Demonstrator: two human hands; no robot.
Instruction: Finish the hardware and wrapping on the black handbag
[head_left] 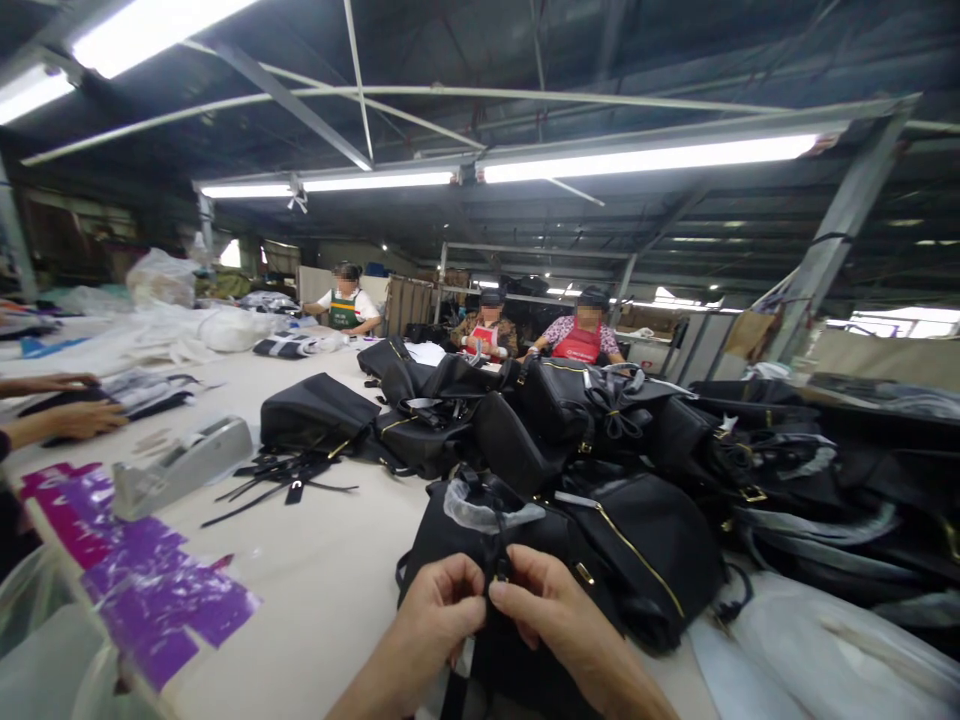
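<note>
A black backpack (pixel 442 520) lies right in front of me on the table, with clear plastic wrap around its top handle (pixel 480 512). My left hand (pixel 439 610) is closed at the bag's upper front, thumb and fingers pinched together; what they grip is hidden. Close beside it, my right hand (pixel 544 600) pinches a thin black strap (pixel 500 570) at the middle of the bag. A small gold buckle (pixel 584 573) shows just right of that hand. Touching the backpack on the right is another black bag (pixel 645 560) with a gold zip.
Many black bags (pixel 517 440) are heaped ahead and to the right. A tape dispenser (pixel 184 465) and purple plastic sheet (pixel 150 570) are at left, near another person's hands (pixel 82 410). Clear plastic (pixel 825 640) lies at lower right. Several co-workers (pixel 577 335) are across the table.
</note>
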